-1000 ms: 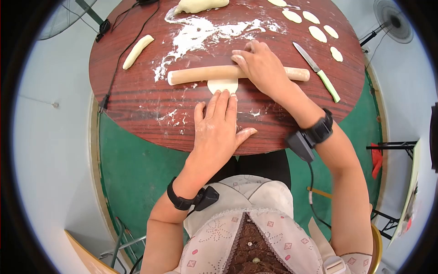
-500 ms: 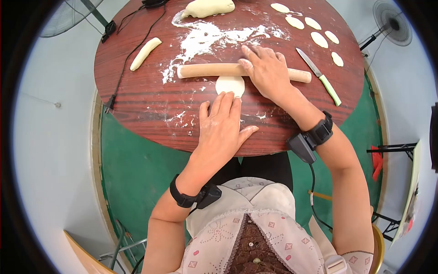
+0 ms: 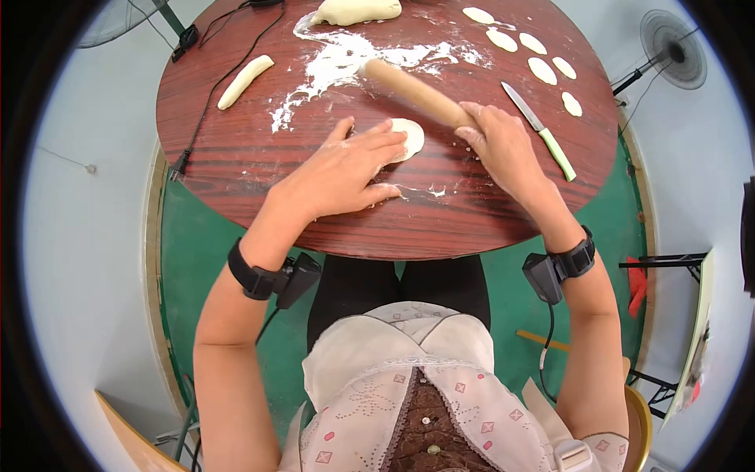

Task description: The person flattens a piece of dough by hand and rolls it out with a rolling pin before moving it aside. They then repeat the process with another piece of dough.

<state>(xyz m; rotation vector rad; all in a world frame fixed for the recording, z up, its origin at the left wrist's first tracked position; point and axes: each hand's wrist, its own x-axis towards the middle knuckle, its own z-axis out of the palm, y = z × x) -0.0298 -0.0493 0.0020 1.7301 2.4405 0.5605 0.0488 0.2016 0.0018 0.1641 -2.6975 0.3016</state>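
A round, flat dough wrapper (image 3: 411,140) lies on the table near its middle. My left hand (image 3: 342,169) rests over the wrapper's left edge, fingers stretched out and thumb apart. Gripped by its near right end, a wooden rolling pin (image 3: 417,93) slants away to the upper left, its far tip above the flour. My right hand (image 3: 503,145) is closed around that end. Just right of this hand lies a knife with a pale green handle (image 3: 557,153).
Loose flour (image 3: 334,67) covers part of the dark red wooden table (image 3: 259,165). A dough strip (image 3: 245,82) lies at left beside a black power cord (image 3: 208,110). At the back sits a large dough lump (image 3: 358,11). Several flat wrappers (image 3: 543,71) are spread at far right.
The rolling pin has come off the wrapper and swung from level to slanted. My right hand moved from its top to its right end. My left hand turned to the wrapper's left side.
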